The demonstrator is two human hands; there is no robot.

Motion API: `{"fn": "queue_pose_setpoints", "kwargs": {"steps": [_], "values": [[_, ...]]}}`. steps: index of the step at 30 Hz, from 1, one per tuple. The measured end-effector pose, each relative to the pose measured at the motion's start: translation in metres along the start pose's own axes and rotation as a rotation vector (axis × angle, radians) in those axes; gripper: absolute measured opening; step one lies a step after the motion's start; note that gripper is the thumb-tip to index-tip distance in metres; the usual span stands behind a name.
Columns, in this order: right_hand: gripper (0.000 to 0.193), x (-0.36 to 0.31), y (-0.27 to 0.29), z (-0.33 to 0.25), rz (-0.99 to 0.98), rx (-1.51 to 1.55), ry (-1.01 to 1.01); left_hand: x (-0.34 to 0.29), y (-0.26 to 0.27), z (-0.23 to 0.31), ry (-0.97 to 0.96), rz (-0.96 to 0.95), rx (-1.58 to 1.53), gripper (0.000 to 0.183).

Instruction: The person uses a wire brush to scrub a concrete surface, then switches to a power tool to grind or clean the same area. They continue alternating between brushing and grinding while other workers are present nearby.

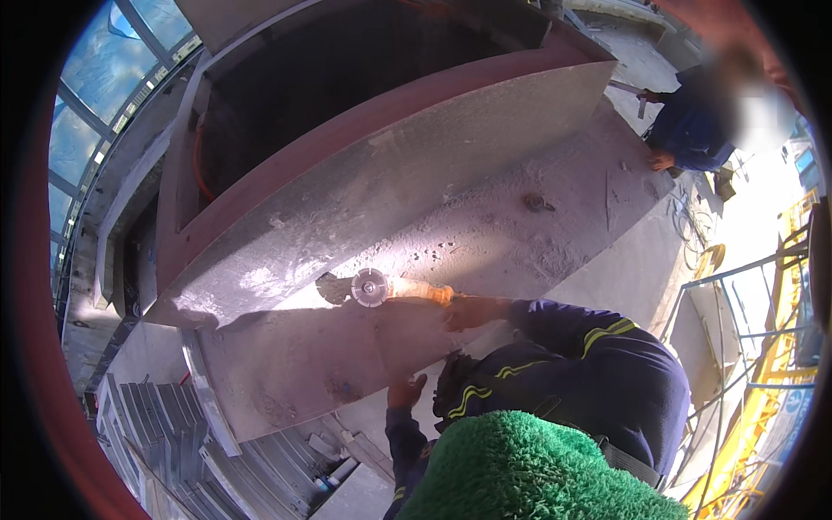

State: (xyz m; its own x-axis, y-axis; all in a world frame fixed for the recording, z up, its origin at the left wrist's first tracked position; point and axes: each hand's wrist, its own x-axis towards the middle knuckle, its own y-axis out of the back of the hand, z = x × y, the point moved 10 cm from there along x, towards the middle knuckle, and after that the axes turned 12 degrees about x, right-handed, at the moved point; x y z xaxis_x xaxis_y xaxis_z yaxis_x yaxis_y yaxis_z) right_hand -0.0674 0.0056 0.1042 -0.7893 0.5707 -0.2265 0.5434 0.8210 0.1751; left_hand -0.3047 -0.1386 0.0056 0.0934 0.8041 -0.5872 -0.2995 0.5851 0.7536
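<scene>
My right hand [475, 314] is closed round the rear of an orange angle grinder [426, 293]. The grinder's round segmented disc [370, 288] faces up, beside the lower edge of an upright grey panel [390, 165]. I cannot make out whether the disc touches anything. Under it lies a dusty, pinkish-grey slab [312, 355], lit brightly around the disc. At the slab's near edge is my left hand [405, 393], its thumb apart from the fingers and nothing visible in it. Some of its fingers are hard to make out.
Green shaggy material [529, 468] fills the lower middle. Grey metal profiles [251, 468] lie stacked at lower left. At upper right a co-worker [693, 130] in dark blue leans by the slab's far end. A yellow lattice structure [763, 364] and thin rails stand at right.
</scene>
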Motion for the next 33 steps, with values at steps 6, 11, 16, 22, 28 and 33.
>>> {"fn": "queue_pose_setpoints", "kwargs": {"steps": [6, 11, 16, 22, 28, 33], "values": [[0.041, -0.173, 0.140, 0.022, 0.676, 0.094, -0.275, 0.037, 0.041, 0.077, -0.076, -0.208, -0.167, 0.061], [0.043, -0.267, 0.161, 0.090, 0.807, 0.110, -0.333, 0.043, 0.092, 0.191, -0.113, 0.017, 0.107, 0.057], [0.043, -0.329, 0.185, 0.110, 0.735, -0.176, 0.012, 0.062, 0.092, 0.308, -0.235, 0.190, 0.001, 0.057], [0.045, -0.459, 0.276, 0.151, 1.036, 0.140, -0.359, 0.116, 0.065, 0.358, -0.084, 0.276, 0.197, 0.076], [0.061, -0.509, 0.339, 0.160, 1.241, -0.185, -0.427, 0.158, 0.028, 0.357, 0.039, 0.140, 0.372, 0.087], [0.079, -0.524, 0.338, 0.184, 1.219, -0.293, -0.755, 0.155, 0.020, 0.369, 0.085, -0.013, 0.409, 0.087]]}}
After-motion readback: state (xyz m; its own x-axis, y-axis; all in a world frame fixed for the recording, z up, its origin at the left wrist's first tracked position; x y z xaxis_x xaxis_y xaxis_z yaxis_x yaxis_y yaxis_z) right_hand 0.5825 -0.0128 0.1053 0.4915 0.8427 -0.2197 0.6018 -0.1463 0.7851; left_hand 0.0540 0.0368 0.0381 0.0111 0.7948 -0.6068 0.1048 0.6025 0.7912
